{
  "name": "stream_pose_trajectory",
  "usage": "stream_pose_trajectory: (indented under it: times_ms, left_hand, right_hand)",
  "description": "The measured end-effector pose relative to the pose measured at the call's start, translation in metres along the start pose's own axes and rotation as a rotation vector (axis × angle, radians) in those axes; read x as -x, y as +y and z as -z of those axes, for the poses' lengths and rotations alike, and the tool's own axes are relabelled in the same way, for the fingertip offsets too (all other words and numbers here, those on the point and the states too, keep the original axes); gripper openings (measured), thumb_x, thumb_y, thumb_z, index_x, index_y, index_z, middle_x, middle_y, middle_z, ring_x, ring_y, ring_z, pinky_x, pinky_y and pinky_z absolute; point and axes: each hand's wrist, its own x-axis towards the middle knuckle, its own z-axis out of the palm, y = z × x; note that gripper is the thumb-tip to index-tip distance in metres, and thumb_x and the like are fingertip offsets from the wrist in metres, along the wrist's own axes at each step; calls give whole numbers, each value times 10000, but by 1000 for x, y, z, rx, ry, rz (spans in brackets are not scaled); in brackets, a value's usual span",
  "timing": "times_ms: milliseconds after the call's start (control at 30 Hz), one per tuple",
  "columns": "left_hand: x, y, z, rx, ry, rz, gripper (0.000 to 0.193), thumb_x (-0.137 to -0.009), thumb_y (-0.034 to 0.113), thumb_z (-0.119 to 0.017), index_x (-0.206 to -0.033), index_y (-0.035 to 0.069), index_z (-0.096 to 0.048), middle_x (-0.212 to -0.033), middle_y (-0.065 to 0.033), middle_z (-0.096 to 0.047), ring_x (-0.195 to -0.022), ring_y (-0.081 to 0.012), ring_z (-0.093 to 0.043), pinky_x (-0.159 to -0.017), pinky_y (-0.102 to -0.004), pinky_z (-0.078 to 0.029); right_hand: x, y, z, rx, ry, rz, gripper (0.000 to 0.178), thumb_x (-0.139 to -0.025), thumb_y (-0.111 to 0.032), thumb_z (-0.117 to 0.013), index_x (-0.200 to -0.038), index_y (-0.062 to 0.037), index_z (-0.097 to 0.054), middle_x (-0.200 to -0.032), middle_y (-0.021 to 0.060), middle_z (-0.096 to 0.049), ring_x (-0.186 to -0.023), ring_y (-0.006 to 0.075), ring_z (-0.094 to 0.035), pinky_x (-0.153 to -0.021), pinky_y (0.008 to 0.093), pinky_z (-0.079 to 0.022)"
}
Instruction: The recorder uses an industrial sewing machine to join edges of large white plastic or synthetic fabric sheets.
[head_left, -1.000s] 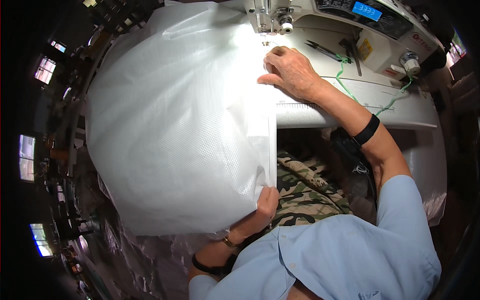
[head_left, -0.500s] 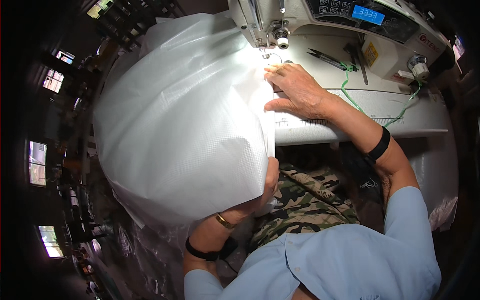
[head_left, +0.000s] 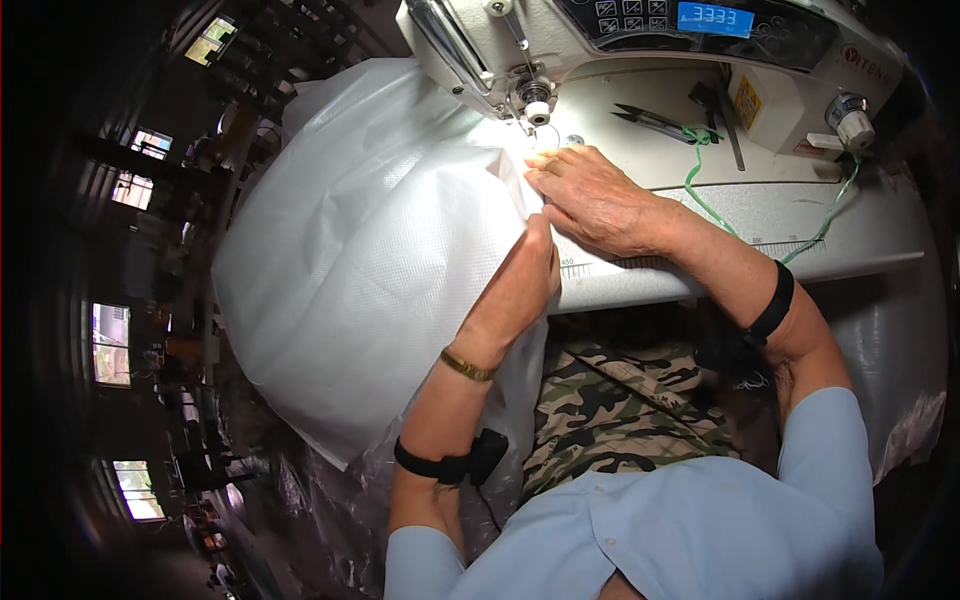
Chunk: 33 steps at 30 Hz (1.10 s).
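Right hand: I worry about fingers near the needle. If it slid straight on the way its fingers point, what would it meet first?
The right hand lies flat on the white woven fabric, fingers pointing up-left. The sewing machine's presser foot and needle probably come first, though depth is unclear.

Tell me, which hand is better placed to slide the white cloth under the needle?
Probably the right hand. It lies flat on the white cloth, fingertips just short of the needle. The left hand grips the cloth's edge farther back, by the table front.

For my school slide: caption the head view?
Both hands press white fabric flat beside a sewing machine needle.
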Motion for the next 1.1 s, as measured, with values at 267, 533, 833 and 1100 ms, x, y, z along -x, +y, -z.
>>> stream_pose_trajectory:
  times_ms: [267,533,833,1100]
  left_hand:
    - [-26,-3,-10,206,1,137,102,-830,32,-565,-788,-61,-566,-732,-268,-604,-672,-417,-611,-646,-467,-484]
    - [22,26,8,-1,-56,146,113,-830,70,-612,-798,-7,-535,-742,-185,-611,-641,-377,-614,-605,-463,-481]
    - [30,37,-2,118,148,200,113,-820,13,-598,-918,-23,-642,-584,-163,-541,-465,-310,-526,-497,-420,-418]
    - [35,27,1,383,47,412,185,-841,38,-639,-1015,-23,-644,-561,-97,-533,-445,-203,-491,-486,-347,-422]
  right_hand:
    - [-10,13,-6,-82,145,1,230,-938,-131,-453,-956,11,-634,-1019,186,-625,-1067,319,-556,-942,449,-404]
    - [-13,11,14,-217,-82,-232,272,-947,-124,-474,-1042,36,-674,-1186,169,-666,-1173,312,-576,-1026,413,-440]
    - [-13,8,16,-211,-98,-241,222,-929,-134,-515,-997,-3,-680,-1159,125,-685,-1086,282,-602,-981,392,-467]
    - [-8,12,13,-236,-59,-152,196,-906,-129,-531,-927,-23,-695,-1182,88,-685,-1131,258,-579,-995,377,-453]
